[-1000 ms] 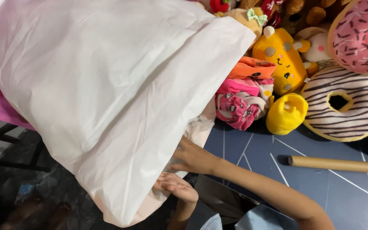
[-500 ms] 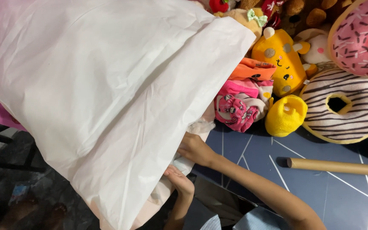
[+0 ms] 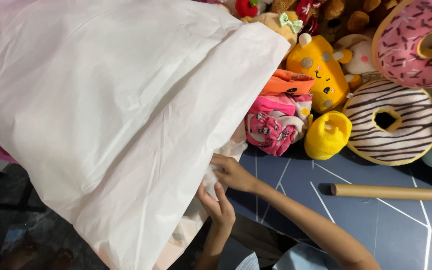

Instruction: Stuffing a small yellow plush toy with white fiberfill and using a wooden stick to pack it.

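Note:
A big white sheet (image 3: pixel 116 110) of thin, creased material fills the left and middle of the view, draped over something hidden beneath it. My right hand (image 3: pixel 233 172) reaches in from the lower right and pinches a crumpled bit of the sheet's lower right edge (image 3: pixel 209 178). My left hand (image 3: pixel 219 206) comes up from below, just under the right one. Its fingers close on the same crumpled edge. Both hands sit close together over a dark blue mat (image 3: pixel 376 225).
Plush toys are piled at the right: a yellow figure (image 3: pixel 318 70), a pink patterned toy (image 3: pixel 271 125), a small yellow toy (image 3: pixel 327 135), a striped doughnut cushion (image 3: pixel 393 122) and a pink sprinkled one (image 3: pixel 416 42). A cardboard tube (image 3: pixel 383 191) lies on the mat.
My left hand has risen from low under the sheet to just below my right hand. Both hands now meet at the sheet's crumpled edge, which has bunched up.

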